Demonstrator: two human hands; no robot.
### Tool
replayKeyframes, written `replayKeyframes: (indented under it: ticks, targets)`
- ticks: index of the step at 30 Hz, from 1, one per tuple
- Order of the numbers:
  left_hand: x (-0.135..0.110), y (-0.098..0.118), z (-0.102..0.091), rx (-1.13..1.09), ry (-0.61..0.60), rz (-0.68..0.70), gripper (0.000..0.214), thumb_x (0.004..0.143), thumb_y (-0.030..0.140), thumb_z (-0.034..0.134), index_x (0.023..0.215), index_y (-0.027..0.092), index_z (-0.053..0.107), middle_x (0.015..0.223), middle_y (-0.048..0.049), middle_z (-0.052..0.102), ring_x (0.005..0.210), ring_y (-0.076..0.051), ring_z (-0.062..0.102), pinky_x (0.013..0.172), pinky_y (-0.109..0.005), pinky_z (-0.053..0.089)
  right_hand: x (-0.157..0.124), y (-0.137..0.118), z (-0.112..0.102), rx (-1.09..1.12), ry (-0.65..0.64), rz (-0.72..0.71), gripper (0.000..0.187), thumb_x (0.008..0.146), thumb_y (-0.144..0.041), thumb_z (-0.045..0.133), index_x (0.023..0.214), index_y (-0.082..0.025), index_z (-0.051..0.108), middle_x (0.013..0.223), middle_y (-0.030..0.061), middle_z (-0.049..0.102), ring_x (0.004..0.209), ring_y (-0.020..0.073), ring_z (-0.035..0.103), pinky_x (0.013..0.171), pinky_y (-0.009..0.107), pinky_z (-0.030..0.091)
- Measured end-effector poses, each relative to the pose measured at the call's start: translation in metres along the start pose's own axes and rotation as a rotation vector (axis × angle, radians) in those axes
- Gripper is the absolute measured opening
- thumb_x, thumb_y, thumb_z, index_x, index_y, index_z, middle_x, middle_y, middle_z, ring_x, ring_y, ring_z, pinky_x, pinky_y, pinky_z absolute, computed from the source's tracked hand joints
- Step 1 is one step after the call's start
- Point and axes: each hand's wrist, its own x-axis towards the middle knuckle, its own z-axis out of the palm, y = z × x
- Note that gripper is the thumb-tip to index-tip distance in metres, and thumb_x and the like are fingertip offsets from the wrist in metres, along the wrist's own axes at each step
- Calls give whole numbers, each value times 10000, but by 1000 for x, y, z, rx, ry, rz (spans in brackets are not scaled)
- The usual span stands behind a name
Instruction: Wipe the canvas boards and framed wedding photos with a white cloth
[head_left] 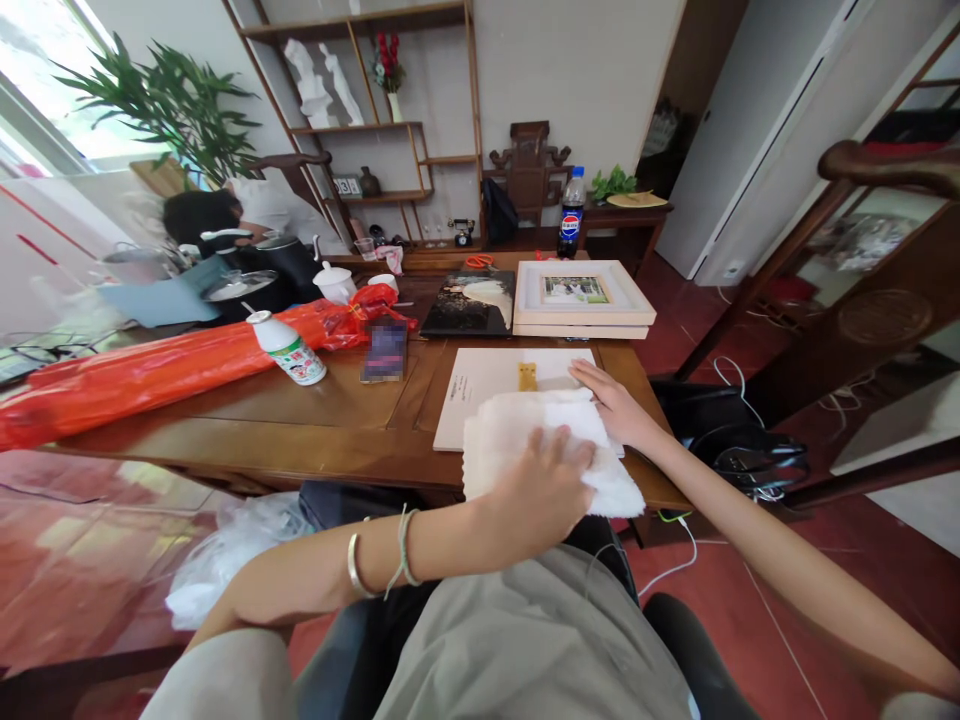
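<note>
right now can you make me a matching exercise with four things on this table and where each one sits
Things:
1. white cloth
2. small white bottle
3. cola bottle
4. framed picture

Places:
A. standing at the far end of the table
B. lying on its side next to the orange plastic bag
C. under the left hand, with the right hand at its far edge
D. top of a stack of pale frames behind the white board

Pairs: 1-C, 2-B, 3-A, 4-D
</note>
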Motion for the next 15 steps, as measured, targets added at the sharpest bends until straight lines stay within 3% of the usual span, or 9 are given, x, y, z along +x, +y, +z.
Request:
replayKeyframes:
  ticks: [4, 8, 11, 15]
  targets:
    - [17, -22, 5, 5, -6, -81, 263, 930, 240, 475, 1005, 225, 727, 1386, -59, 530, 1257, -296, 478, 964, -416, 418, 2, 0, -1, 3, 3, -2, 479, 888, -206, 433, 1356, -230, 534, 1467, 72, 468, 1401, 266, 356, 1165, 524, 283]
    - [37, -43, 17, 61, 0, -148, 296, 931, 193, 437, 1023, 190, 718, 1450, -69, 467, 1328, -323, 408, 954, -423, 435, 0, 3, -3, 30, 6, -85, 494, 878, -342, 531, 1361, -242, 525, 1468, 87, 465, 1387, 294, 375, 1147, 528, 317]
    - [42, -34, 21, 84, -43, -165, 308, 918, 163, 438, 1041, 170, 721, 1478, -110, 424, 1353, -361, 374, 991, -491, 412, -1, 6, -3, 39, 10, -111, 518, 879, -392, 538, 1370, -228, 513, 1473, 101, 456, 1387, 299, 374, 1147, 526, 316]
    - [35, -1, 17, 111, -109, -171, 319, 903, 184, 478, 1128, 196, 704, 1481, -133, 413, 1332, -405, 395, 1007, -577, 387, 0, 8, -1, 20, 8, -38, 461, 929, -337, 417, 1350, -190, 534, 1470, 109, 459, 1398, 273, 359, 1167, 508, 286]
